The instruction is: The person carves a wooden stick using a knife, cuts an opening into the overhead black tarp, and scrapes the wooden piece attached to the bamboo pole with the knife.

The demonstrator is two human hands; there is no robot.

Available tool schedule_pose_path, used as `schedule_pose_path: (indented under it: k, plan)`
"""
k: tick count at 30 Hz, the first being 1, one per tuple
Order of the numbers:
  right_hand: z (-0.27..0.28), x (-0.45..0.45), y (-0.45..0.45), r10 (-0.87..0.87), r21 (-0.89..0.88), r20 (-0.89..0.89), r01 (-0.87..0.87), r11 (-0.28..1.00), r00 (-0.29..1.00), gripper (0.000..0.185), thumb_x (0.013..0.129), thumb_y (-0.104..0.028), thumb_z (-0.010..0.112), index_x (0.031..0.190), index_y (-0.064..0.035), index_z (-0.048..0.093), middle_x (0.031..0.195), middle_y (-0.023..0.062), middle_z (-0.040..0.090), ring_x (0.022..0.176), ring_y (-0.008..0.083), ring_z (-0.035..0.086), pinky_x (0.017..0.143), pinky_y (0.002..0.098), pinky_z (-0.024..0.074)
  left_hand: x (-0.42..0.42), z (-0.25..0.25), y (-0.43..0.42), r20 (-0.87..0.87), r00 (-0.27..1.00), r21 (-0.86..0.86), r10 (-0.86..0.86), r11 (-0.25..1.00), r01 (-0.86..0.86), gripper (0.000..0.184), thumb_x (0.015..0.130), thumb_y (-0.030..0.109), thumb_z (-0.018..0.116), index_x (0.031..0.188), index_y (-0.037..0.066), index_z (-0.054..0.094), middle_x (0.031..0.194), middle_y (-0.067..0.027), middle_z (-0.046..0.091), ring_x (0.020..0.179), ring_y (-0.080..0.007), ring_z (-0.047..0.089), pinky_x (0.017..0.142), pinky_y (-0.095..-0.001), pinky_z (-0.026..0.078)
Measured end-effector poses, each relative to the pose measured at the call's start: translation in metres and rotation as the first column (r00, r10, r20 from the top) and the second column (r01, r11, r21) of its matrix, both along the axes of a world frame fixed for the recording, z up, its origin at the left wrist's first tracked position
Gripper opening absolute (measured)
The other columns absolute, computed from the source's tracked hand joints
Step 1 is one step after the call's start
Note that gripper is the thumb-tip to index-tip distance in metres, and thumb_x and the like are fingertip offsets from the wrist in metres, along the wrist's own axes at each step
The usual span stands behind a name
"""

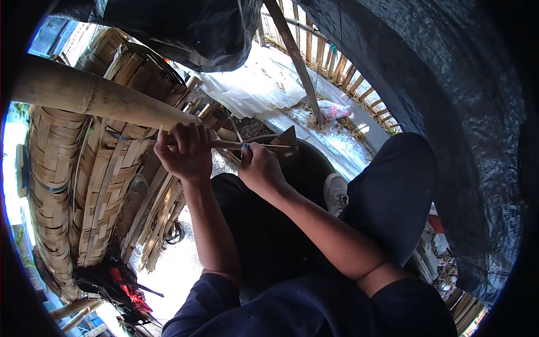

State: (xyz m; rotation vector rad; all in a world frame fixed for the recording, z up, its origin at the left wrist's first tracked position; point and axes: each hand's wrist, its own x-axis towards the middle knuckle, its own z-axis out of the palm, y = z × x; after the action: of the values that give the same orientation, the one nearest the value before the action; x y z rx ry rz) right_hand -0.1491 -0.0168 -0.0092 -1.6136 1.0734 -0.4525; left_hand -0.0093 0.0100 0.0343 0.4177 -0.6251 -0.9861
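Note:
My left hand [188, 150] is closed around a light wooden handle [224, 144] that lies roughly level in front of me. Close by on the right, my right hand [261, 168] is closed at the same handle, with a small blue spot at its fingertips. Beyond it, a thin pointed end of the wood reaches past a flat, roughly triangular piece [286, 140]; whether the two are joined cannot be made out. A thick bamboo pole [106, 101] ends just behind my left hand.
Woven bamboo rolls [53, 185] and split strips stand at the left. A dark tarp [466, 112] hangs along the right. Metal sheeting [247, 84], a leaning pole [297, 62], a plastic bag [334, 110] and a bamboo fence [337, 64] lie ahead. A red-black bundle [126, 289] is lower left.

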Motion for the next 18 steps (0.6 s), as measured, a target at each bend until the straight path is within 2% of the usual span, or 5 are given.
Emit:
schedule_pose_path:
  k: [3, 7, 10, 13, 18]
  plan:
    - [0.003, 0.001, 0.001, -0.070, 0.025, -0.046, 0.071, 0.997, 0.997, 0.021, 0.093, -0.015, 0.047, 0.091, 0.0051, 0.054, 0.076, 0.0315, 0.060, 0.083, 0.0455, 0.061, 0.071, 0.0510, 0.0472, -0.012, 0.004, -0.006, -0.026, 0.944, 0.124, 0.328, 0.938, -0.322, 0.044, 0.092, 0.045, 0.038, 0.062, 0.014, 0.028, 0.056, 0.0016, 0.024, 0.051, -0.0117, 0.022, 0.051, -0.0268, 0.022]
    - [0.018, 0.003, 0.017, 0.097, -0.191, 0.146, -0.068, 0.979, 0.985, 0.010, 0.084, -0.002, 0.054, 0.084, 0.0030, 0.046, 0.070, 0.0285, 0.060, 0.075, 0.0446, 0.062, 0.061, 0.0510, 0.0492, -0.034, 0.011, -0.009, -0.044, 0.768, 0.283, 0.639, 0.745, -0.604, 0.044, 0.090, 0.046, 0.039, 0.061, 0.015, 0.028, 0.054, 0.0027, 0.024, 0.049, -0.0106, 0.021, 0.047, -0.0258, 0.019]
    - [0.011, 0.002, 0.021, 0.143, -0.117, -0.018, -0.144, 0.983, 0.990, 0.012, 0.087, -0.005, 0.052, 0.089, 0.0044, 0.047, 0.074, 0.0287, 0.063, 0.078, 0.0449, 0.064, 0.066, 0.0506, 0.0541, -0.035, 0.005, -0.009, -0.005, 0.802, 0.214, 0.597, 0.784, -0.583, 0.042, 0.089, 0.045, 0.040, 0.061, 0.015, 0.028, 0.053, 0.0033, 0.024, 0.047, -0.0099, 0.021, 0.047, -0.0249, 0.019]
    - [-0.024, 0.003, 0.018, 0.039, -0.205, -0.054, -0.049, 0.978, 0.998, 0.017, 0.092, -0.010, 0.049, 0.084, 0.0044, 0.046, 0.065, 0.0295, 0.059, 0.072, 0.0462, 0.062, 0.059, 0.0523, 0.0508, -0.023, -0.002, -0.004, 0.012, 0.809, 0.199, 0.588, 0.791, -0.578, 0.041, 0.087, 0.044, 0.040, 0.060, 0.016, 0.029, 0.053, 0.0040, 0.024, 0.046, -0.0095, 0.019, 0.045, -0.0251, 0.019]
    - [-0.027, 0.004, 0.006, 0.138, -0.123, -0.116, -0.152, 0.981, 0.984, 0.025, 0.096, -0.016, 0.044, 0.084, 0.0040, 0.053, 0.070, 0.0287, 0.061, 0.075, 0.0449, 0.063, 0.067, 0.0516, 0.0507, -0.004, -0.010, 0.005, -0.018, 0.782, 0.213, 0.623, 0.766, -0.606, 0.041, 0.086, 0.044, 0.040, 0.059, 0.017, 0.029, 0.052, 0.0047, 0.023, 0.044, -0.0092, 0.017, 0.044, -0.0255, 0.018]
